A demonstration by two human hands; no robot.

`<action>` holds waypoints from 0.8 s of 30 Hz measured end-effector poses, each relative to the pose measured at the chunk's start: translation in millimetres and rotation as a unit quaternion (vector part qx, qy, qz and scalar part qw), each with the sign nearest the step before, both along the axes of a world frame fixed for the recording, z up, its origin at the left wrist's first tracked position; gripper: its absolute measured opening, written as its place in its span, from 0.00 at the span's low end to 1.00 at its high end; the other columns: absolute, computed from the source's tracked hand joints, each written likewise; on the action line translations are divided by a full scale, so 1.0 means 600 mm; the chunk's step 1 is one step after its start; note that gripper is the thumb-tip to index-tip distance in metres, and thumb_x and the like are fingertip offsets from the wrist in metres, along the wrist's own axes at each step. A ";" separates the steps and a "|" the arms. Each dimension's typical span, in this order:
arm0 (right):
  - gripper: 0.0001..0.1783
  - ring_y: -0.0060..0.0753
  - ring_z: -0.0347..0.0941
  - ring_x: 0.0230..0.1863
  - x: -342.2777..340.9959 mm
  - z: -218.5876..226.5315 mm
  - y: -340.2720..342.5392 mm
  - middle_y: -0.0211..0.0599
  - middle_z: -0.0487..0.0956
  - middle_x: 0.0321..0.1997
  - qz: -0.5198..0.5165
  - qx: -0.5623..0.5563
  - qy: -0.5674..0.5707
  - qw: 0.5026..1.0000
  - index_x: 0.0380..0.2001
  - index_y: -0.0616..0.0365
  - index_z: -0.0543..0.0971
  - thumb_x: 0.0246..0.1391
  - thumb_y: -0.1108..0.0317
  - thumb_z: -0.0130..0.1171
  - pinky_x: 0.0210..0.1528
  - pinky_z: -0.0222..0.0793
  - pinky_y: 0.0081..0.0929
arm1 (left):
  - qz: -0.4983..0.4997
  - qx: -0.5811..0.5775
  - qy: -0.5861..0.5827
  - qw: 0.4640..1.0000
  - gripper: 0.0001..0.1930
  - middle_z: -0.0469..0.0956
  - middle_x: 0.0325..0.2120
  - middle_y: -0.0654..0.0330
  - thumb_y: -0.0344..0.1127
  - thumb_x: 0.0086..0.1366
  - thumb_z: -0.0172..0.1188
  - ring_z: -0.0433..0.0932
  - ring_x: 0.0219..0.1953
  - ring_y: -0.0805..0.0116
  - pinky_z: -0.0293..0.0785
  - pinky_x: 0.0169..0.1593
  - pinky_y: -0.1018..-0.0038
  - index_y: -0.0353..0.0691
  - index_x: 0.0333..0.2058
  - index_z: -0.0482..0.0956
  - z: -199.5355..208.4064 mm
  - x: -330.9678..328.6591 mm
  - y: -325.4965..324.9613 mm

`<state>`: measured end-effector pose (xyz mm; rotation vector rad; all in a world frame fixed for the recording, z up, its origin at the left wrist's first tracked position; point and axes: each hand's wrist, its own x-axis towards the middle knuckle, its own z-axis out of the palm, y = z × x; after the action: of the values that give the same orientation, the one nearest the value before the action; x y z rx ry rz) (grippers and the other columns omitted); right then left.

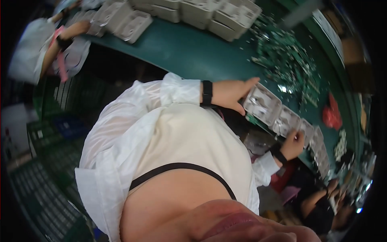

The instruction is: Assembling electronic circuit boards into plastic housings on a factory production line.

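Observation:
A grey moulded-pulp tray (264, 105) with shiny clear pieces in its hollows lies at the front edge of the green table. My left hand (231, 94) grips its left end, thumb on the far side and fingers on the near side. To its right stands another grey tray (285, 121), also with something shiny inside. Over the near side of the row, my right hand (294, 145) is closed, thumb and fingers pinched together. Whatever they may hold is too small to make out. Further grey trays (318, 151) continue the row to the right.
A loose heap of green strips (286, 60) covers the table's far right, with a red plastic bag (332, 113) beyond. Stacked grey trays (201, 14) stand along the back. Another person's hand (80, 27) works at far left; a dark-clothed person (316, 209) is at lower right. Green crates (36, 177) stand left.

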<state>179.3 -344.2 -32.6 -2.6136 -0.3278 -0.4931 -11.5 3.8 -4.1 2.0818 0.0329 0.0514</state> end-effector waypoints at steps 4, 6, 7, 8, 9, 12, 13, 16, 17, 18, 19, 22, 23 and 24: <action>0.16 0.42 0.83 0.37 -0.010 0.018 0.012 0.44 0.86 0.39 0.044 0.004 -0.007 0.999 0.43 0.60 0.85 0.61 0.58 0.65 0.41 0.78 0.35 | -0.027 -0.012 -0.025 0.999 0.47 0.82 0.39 0.51 0.42 0.54 0.78 0.82 0.33 0.55 0.79 0.40 0.64 0.35 0.68 0.62 0.042 -0.054 0.055; 0.17 0.42 0.83 0.40 -0.021 0.029 0.008 0.45 0.86 0.41 0.032 -0.003 -0.031 0.999 0.44 0.61 0.85 0.62 0.58 0.65 0.42 0.77 0.35 | 0.047 0.034 -0.001 0.998 0.34 0.83 0.38 0.53 0.44 0.57 0.74 0.83 0.39 0.52 0.78 0.42 0.62 0.37 0.59 0.73 0.062 -0.098 0.117; 0.17 0.41 0.83 0.41 -0.024 0.033 0.013 0.45 0.86 0.43 0.024 -0.006 -0.041 0.999 0.45 0.62 0.85 0.63 0.58 0.65 0.43 0.77 0.34 | 0.136 0.085 -0.033 0.986 0.30 0.82 0.39 0.54 0.44 0.57 0.74 0.83 0.39 0.53 0.78 0.42 0.62 0.37 0.56 0.76 0.072 -0.124 0.144; 0.17 0.41 0.83 0.41 -0.025 0.038 0.020 0.45 0.86 0.43 0.024 -0.005 -0.038 0.999 0.45 0.62 0.85 0.63 0.58 0.65 0.43 0.77 0.34 | 0.223 0.136 -0.063 0.963 0.26 0.82 0.39 0.55 0.43 0.57 0.73 0.82 0.39 0.54 0.78 0.41 0.62 0.38 0.52 0.79 0.080 -0.155 0.172; 0.17 0.41 0.82 0.41 -0.031 0.052 0.027 0.45 0.86 0.43 0.031 0.007 -0.036 0.999 0.45 0.62 0.84 0.63 0.59 0.65 0.43 0.77 0.34 | 0.293 0.208 -0.078 0.930 0.26 0.82 0.39 0.54 0.43 0.57 0.73 0.82 0.40 0.53 0.78 0.42 0.61 0.38 0.51 0.79 0.083 -0.185 0.204; 0.16 0.37 0.82 0.42 -0.055 0.085 0.024 0.44 0.86 0.45 0.046 0.046 -0.017 0.998 0.46 0.63 0.84 0.64 0.61 0.65 0.44 0.76 0.31 | 0.406 0.471 -0.139 0.771 0.23 0.82 0.40 0.52 0.44 0.59 0.72 0.80 0.43 0.49 0.77 0.46 0.57 0.39 0.49 0.81 0.061 -0.261 0.309; 0.15 0.35 0.81 0.41 -0.051 0.085 0.029 0.43 0.86 0.45 0.060 0.068 -0.005 0.996 0.47 0.63 0.84 0.64 0.62 0.65 0.45 0.76 0.29 | 0.435 0.510 -0.092 0.736 0.22 0.82 0.40 0.52 0.43 0.59 0.71 0.80 0.44 0.47 0.76 0.47 0.56 0.39 0.49 0.81 0.052 -0.288 0.331; 0.13 0.29 0.78 0.39 -0.061 0.146 0.080 0.38 0.85 0.42 0.144 0.042 0.067 0.986 0.48 0.64 0.83 0.64 0.67 0.64 0.45 0.73 0.25 | 0.473 0.539 0.029 0.697 0.19 0.82 0.43 0.53 0.43 0.60 0.71 0.80 0.45 0.45 0.76 0.49 0.55 0.40 0.46 0.84 0.024 -0.350 0.372; 0.13 0.27 0.78 0.39 -0.068 0.171 0.114 0.37 0.84 0.41 0.179 0.038 0.105 0.978 0.48 0.64 0.82 0.64 0.68 0.64 0.45 0.72 0.23 | 0.470 0.529 0.027 0.706 0.17 0.82 0.41 0.53 0.43 0.61 0.71 0.80 0.44 0.45 0.76 0.48 0.55 0.40 0.44 0.85 0.015 -0.368 0.382; 0.13 0.25 0.77 0.39 -0.081 0.204 0.142 0.36 0.84 0.40 0.217 0.006 0.131 0.967 0.48 0.64 0.82 0.64 0.68 0.64 0.44 0.72 0.23 | 0.468 0.520 0.025 0.715 0.15 0.82 0.40 0.54 0.43 0.61 0.71 0.81 0.43 0.46 0.77 0.47 0.55 0.41 0.41 0.87 0.006 -0.376 0.389; 0.13 0.23 0.76 0.38 -0.086 0.235 0.172 0.34 0.83 0.39 0.265 -0.021 0.161 0.951 0.48 0.64 0.82 0.63 0.69 0.64 0.43 0.72 0.22 | 0.458 0.515 0.022 0.724 0.15 0.82 0.40 0.54 0.43 0.61 0.71 0.81 0.43 0.46 0.77 0.47 0.55 0.41 0.41 0.87 0.011 -0.383 0.389; 0.14 0.20 0.75 0.38 -0.091 0.273 0.226 0.31 0.82 0.37 0.332 -0.046 0.198 0.921 0.49 0.64 0.81 0.62 0.70 0.65 0.41 0.71 0.20 | 0.441 0.524 -0.019 0.728 0.10 0.82 0.34 0.56 0.41 0.60 0.72 0.81 0.39 0.49 0.77 0.43 0.57 0.42 0.36 0.89 0.006 -0.382 0.383; 0.14 0.20 0.75 0.38 -0.078 0.267 0.241 0.31 0.82 0.37 0.327 -0.049 0.197 0.923 0.49 0.64 0.81 0.62 0.70 0.65 0.41 0.71 0.20 | 0.431 0.513 -0.042 0.741 0.10 0.82 0.33 0.56 0.39 0.59 0.73 0.81 0.37 0.50 0.76 0.42 0.57 0.41 0.36 0.88 0.005 -0.385 0.371; 0.15 0.19 0.75 0.37 -0.062 0.266 0.256 0.30 0.82 0.38 0.335 -0.015 0.233 0.913 0.50 0.63 0.81 0.62 0.68 0.66 0.41 0.70 0.19 | 0.421 0.501 -0.065 0.754 0.09 0.82 0.31 0.57 0.38 0.58 0.73 0.81 0.36 0.50 0.75 0.41 0.58 0.41 0.35 0.88 0.012 -0.386 0.358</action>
<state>142.0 -190.6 127.1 -2.3343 -1.0084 0.3643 -243.1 218.9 2.9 2.9271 1.0769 0.9517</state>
